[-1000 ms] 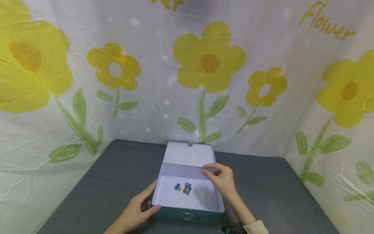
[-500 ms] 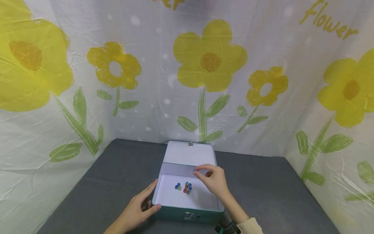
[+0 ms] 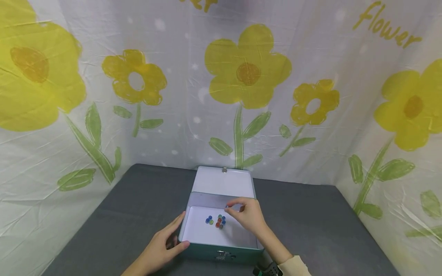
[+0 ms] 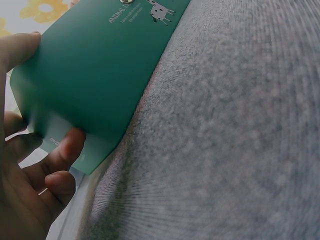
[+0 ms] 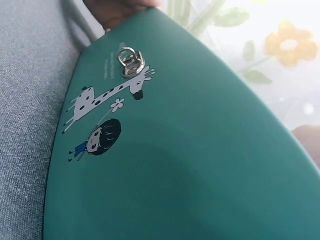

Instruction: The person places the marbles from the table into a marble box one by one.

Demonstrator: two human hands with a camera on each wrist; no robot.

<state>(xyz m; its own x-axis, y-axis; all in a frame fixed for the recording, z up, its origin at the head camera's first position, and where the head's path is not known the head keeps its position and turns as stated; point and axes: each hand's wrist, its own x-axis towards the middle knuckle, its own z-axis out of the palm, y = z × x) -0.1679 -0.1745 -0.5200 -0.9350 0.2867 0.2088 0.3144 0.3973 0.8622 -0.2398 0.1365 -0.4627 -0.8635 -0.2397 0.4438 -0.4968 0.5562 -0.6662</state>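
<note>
A green tin box (image 3: 203,252) with a white inside stands on the table, its lid tipped back. At its near left corner my left hand (image 3: 164,239) holds it, thumb on the front rim and fingers along the left side. Over the box floor my right hand (image 3: 250,216) pinches a small bluish marble (image 3: 226,207) between thumb and forefinger. Below and left of that lie several glass marbles (image 3: 220,221), blue, red, green and grey, in two clusters. The left wrist view shows my left fingers (image 4: 62,155) against the green wall. Only a blurred edge of my right hand (image 5: 307,142) appears in the right wrist view.
The open lid (image 3: 222,182) lies behind the box, with a metal catch (image 3: 224,170) at its far edge. A metal clasp (image 5: 131,62) sits on the box front. Dark grey cloth (image 3: 138,199) covers the table, and a flowered curtain (image 3: 186,115) hangs around it.
My right hand has moved left and slightly down with the pinched marble, from the box's right rear towards the marble clusters. My left hand stays on the corner.
</note>
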